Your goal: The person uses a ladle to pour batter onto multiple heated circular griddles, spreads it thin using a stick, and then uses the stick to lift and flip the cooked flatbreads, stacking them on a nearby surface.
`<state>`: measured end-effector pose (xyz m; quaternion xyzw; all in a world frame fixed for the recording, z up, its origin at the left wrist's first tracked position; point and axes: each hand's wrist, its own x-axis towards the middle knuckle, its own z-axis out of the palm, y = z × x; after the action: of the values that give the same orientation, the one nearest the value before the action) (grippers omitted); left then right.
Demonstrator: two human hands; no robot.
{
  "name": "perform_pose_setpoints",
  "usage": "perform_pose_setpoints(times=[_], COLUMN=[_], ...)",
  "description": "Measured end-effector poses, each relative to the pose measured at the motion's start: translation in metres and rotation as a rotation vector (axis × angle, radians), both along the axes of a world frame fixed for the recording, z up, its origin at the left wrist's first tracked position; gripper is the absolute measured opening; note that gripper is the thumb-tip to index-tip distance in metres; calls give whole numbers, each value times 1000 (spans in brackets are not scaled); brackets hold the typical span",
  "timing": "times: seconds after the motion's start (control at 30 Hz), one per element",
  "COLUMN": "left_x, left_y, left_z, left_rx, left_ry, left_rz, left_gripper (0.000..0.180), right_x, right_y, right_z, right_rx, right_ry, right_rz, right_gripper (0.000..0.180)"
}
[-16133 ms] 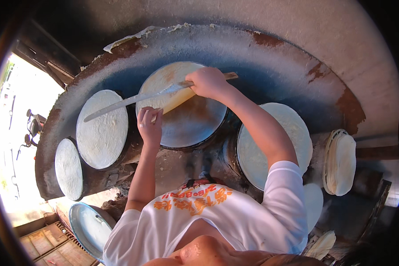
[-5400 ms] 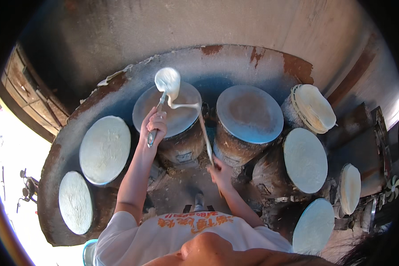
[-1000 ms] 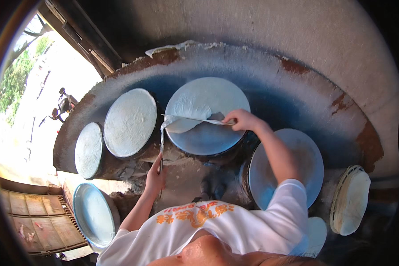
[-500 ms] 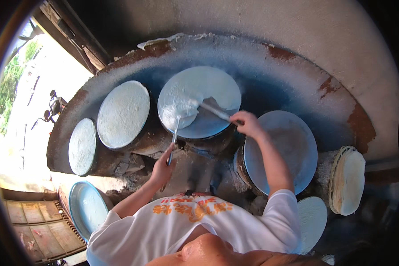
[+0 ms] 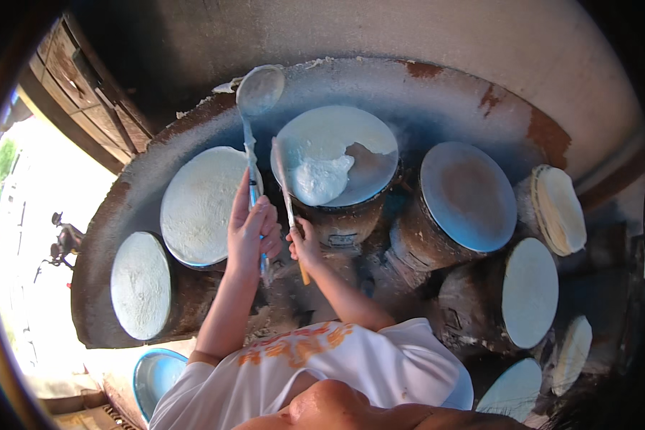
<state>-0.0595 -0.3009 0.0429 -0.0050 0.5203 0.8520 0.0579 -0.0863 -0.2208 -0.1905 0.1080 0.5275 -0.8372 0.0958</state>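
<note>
My left hand (image 5: pixel 254 228) is closed around the handle of a ladle (image 5: pixel 260 90), whose round bowl is raised beyond the far edge of the griddles. My right hand (image 5: pixel 306 245) grips a long flat spatula (image 5: pixel 282 175) with a pale blade and yellowish handle end. The spatula stands beside the ladle, close to the left rim of the middle round griddle (image 5: pixel 371 170). On that griddle a thin white batter layer (image 5: pixel 337 125) covers the far part, and a thick wet heap of batter (image 5: pixel 322 179) lies nearer me. A dark patch of bare metal shows at its right.
Two batter-covered griddles (image 5: pixel 208 208) (image 5: pixel 142 287) stand to the left. To the right is a bare griddle (image 5: pixel 469 193), then a stack of pale round sheets (image 5: pixel 557 208) and another white-covered griddle (image 5: pixel 530 292). A blue-rimmed basin (image 5: pixel 145 387) sits at lower left. A curved wall backs everything.
The ladle has risen from the batter in my left hand. My right hand has drawn left with the spatula, off the griddle. The batter now sits in a heap. The view has shifted right.
</note>
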Motion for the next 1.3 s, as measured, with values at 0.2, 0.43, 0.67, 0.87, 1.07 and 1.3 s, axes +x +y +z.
perform_pose_setpoints(times=[0.2, 0.43, 0.67, 0.87, 1.07, 1.3], left_x=[16, 22, 19, 5, -23, -42], left_y=[-51, -66, -67, -25, 31, 100], left_z=[-1, 2, -6, -4, -8, -17], left_rx=[151, 58, -19, -33, -86, -177], left_ry=[-22, -52, -37, -21, -14, -124], left_rz=[-178, -186, -170, -260, -267, -317], left_gripper=[53, 53, 53, 53, 54, 53], right_x=[46, -14, 74, 35, -30, 70], right_y=[6, 49, 56, 164, 211, 290], right_z=[17, 31, 27, 40, 50, 20], right_rx=[44, -58, 252, 496, 886, 707], right_ry=[-142, -80, -220, -194, -36, -193], right_rz=[-321, -564, -226, -294, -161, -99], right_gripper=[38, 31, 36, 39, 39, 37])
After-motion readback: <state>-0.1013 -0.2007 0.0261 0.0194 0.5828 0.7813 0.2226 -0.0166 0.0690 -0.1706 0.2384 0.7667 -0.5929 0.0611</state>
